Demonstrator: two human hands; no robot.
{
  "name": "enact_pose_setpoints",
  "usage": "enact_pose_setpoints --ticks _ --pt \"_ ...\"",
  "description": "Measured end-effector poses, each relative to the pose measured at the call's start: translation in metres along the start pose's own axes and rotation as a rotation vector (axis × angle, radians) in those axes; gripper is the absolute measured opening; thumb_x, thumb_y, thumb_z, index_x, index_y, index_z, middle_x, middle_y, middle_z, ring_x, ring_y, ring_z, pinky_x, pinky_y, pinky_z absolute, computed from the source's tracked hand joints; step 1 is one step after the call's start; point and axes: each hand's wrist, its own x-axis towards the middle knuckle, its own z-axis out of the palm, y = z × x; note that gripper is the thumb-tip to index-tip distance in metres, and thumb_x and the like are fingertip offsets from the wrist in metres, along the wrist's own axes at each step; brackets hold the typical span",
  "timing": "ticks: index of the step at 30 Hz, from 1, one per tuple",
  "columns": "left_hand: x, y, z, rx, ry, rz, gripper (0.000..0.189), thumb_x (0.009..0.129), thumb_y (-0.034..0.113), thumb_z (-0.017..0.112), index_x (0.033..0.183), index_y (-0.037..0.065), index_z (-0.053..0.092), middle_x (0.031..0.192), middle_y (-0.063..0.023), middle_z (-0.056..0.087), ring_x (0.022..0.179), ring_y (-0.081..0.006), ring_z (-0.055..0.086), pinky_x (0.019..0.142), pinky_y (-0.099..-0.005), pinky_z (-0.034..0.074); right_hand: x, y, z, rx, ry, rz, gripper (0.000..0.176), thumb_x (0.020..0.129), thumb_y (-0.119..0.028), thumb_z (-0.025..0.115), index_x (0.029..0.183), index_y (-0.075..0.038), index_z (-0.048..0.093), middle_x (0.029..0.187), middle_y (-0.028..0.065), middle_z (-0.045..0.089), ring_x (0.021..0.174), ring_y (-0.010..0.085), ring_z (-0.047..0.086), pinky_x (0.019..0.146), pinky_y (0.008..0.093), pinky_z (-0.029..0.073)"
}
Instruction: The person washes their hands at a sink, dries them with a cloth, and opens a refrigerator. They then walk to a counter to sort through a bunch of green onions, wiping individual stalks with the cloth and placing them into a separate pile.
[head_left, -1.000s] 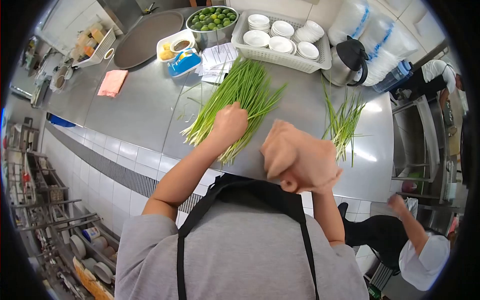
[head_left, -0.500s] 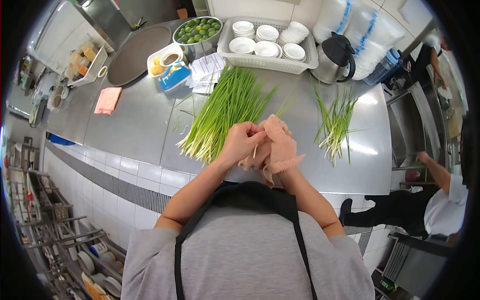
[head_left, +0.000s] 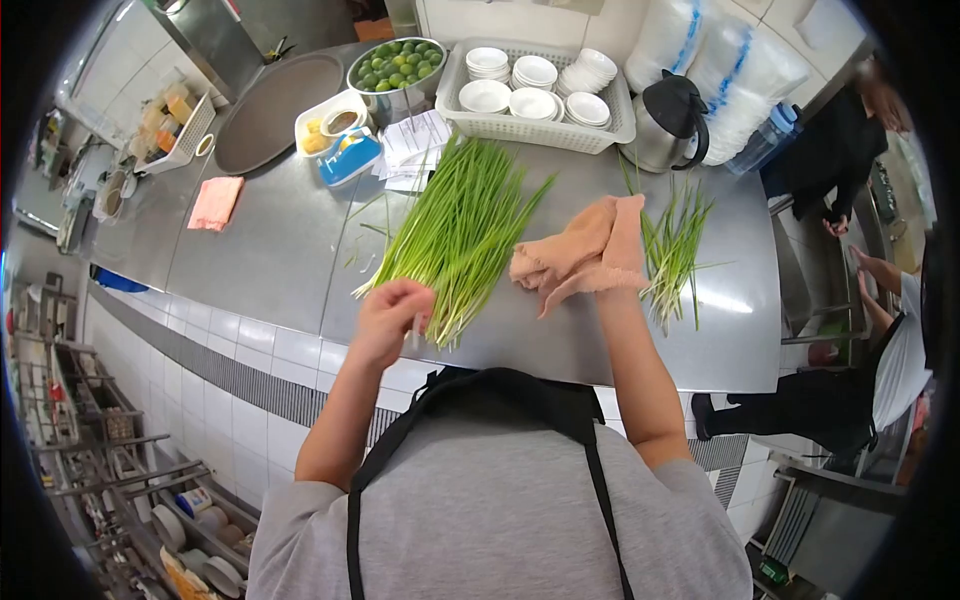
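My left hand (head_left: 392, 315) is pinched at the near edge of a large pile of green onions (head_left: 455, 235), with a small whitish strip hanging below its fingers. A peach-coloured cloth (head_left: 590, 245) is draped over and around my right hand, hiding its fingers; my bare wrist comes out beneath. That hand is above the counter, between the large pile and a smaller bunch of green onions (head_left: 680, 235) on the right. Whether a stalk is inside the cloth cannot be seen.
Along the back of the steel counter (head_left: 270, 250) stand a bowl of limes (head_left: 397, 68), a basket (head_left: 540, 130) of small white bowls and a steel jug (head_left: 660, 130). A folded cloth (head_left: 215, 203) lies at left. Two other people are at the right, one in a white shirt (head_left: 900, 360).
My hands have separated. The left moved left and toward me with the whitish strip, and the right moved right with the cloth. People at the right have shifted.
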Motion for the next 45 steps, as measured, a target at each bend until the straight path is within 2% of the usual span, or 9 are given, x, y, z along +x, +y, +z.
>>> enact_pose_setpoints --ticks 3,5,7,12,14,21,32,41,45 --pt "0.0 0.011 -0.004 -0.221 0.072 0.135 0.009 0.081 0.012 0.059 0.084 0.003 0.057 0.067 -0.0021 0.056 0.059 -0.0084 0.053 0.051 -0.0203 0.042 -0.039 -0.008 0.01 0.1 -0.01 0.095 0.026 0.076 -0.029 0.055 0.08 -0.004 0.048 0.071 0.0095 0.046 0.066 0.0208 0.05 0.06 0.0299 0.043" --pt "0.008 0.01 0.015 -0.176 0.091 0.073 0.011 0.081 0.013 0.059 0.086 0.004 0.057 0.068 -0.002 0.056 0.06 -0.0084 0.054 0.052 -0.02 0.042 -0.069 0.001 0.016 -1.296 -0.27 -0.449 0.026 0.075 -0.025 0.059 0.084 -0.004 0.047 0.072 0.0098 0.046 0.066 0.0209 0.048 0.057 0.0303 0.043" --pt "0.021 0.002 0.036 -0.081 0.053 -0.019 0.013 0.081 0.015 0.059 0.087 0.003 0.057 0.069 -0.0023 0.057 0.06 -0.0079 0.055 0.052 -0.0191 0.043 -0.074 0.004 0.014 -1.337 -0.565 -1.095 0.025 0.073 -0.021 0.061 0.086 -0.004 0.048 0.072 0.0099 0.046 0.068 0.0223 0.05 0.061 0.0309 0.042" --pt "0.035 -0.018 0.074 0.175 -0.211 -0.073 0.01 0.082 0.012 0.058 0.082 0.002 0.056 0.067 -0.0022 0.057 0.057 -0.0067 0.052 0.049 -0.019 0.041 -0.066 0.06 -0.011 -0.068 -0.625 0.359 0.032 0.064 -0.022 0.063 0.088 -0.006 0.051 0.073 0.0089 0.049 0.07 0.0271 0.052 0.07 0.0333 0.04" --pt "0.031 -0.013 0.074 0.232 -0.218 -0.103 0.01 0.081 0.012 0.058 0.081 0.002 0.056 0.066 -0.0017 0.057 0.056 -0.0065 0.052 0.049 -0.0187 0.041 -0.063 0.048 -0.011 -1.271 -0.565 -1.038 0.034 0.061 -0.026 0.066 0.087 -0.008 0.052 0.072 0.0061 0.052 0.064 0.0243 0.053 0.06 0.0324 0.043" --pt "0.015 0.005 0.027 0.404 -0.388 -0.212 0.012 0.08 0.013 0.061 0.077 0.002 0.057 0.064 -0.0013 0.057 0.054 -0.0063 0.052 0.048 -0.0191 0.04 -0.046 0.028 -0.003 -0.768 -0.43 -0.372 0.025 0.076 -0.025 0.062 0.085 -0.004 0.05 0.072 0.0046 0.053 0.067 0.0195 0.054 0.06 0.0334 0.048" --pt "-0.017 0.027 -0.045 0.342 -0.288 -0.285 0.006 0.074 0.003 0.061 0.071 0.002 0.056 0.06 -0.0038 0.056 0.048 -0.0084 0.05 0.046 -0.0202 0.04 -0.045 -0.001 0.007 -1.12 -0.451 -0.553 0.061 0.037 -0.016 0.087 0.08 -0.003 0.046 0.065 0.0046 0.056 0.059 0.0152 0.057 0.057 0.0274 0.047" --pt "0.0 0.027 -0.064 -0.16 0.052 -0.056 0.009 0.081 0.014 0.052 0.088 0.01 0.05 0.055 0.0048 0.039 0.039 -0.0042 0.034 0.034 -0.0182 0.025 -0.042 -0.027 0.009 -1.315 -0.127 -1.121 0.035 0.052 -0.026 0.075 0.069 -0.004 0.052 0.058 0.0053 0.05 0.054 0.0209 0.05 0.057 0.0274 0.041" --pt "0.027 -0.017 -0.012 0.702 0.159 0.117 0.02 0.076 0.022 0.061 0.068 0.004 0.058 0.055 -0.004 0.053 0.045 -0.0138 0.047 0.044 -0.0299 0.036 -0.056 -0.022 0.022 -1.501 -0.323 -1.268 0.027 0.056 -0.019 0.069 0.066 -0.001 0.052 0.057 0.008 0.046 0.055 0.0255 0.049 0.056 0.0302 0.042"
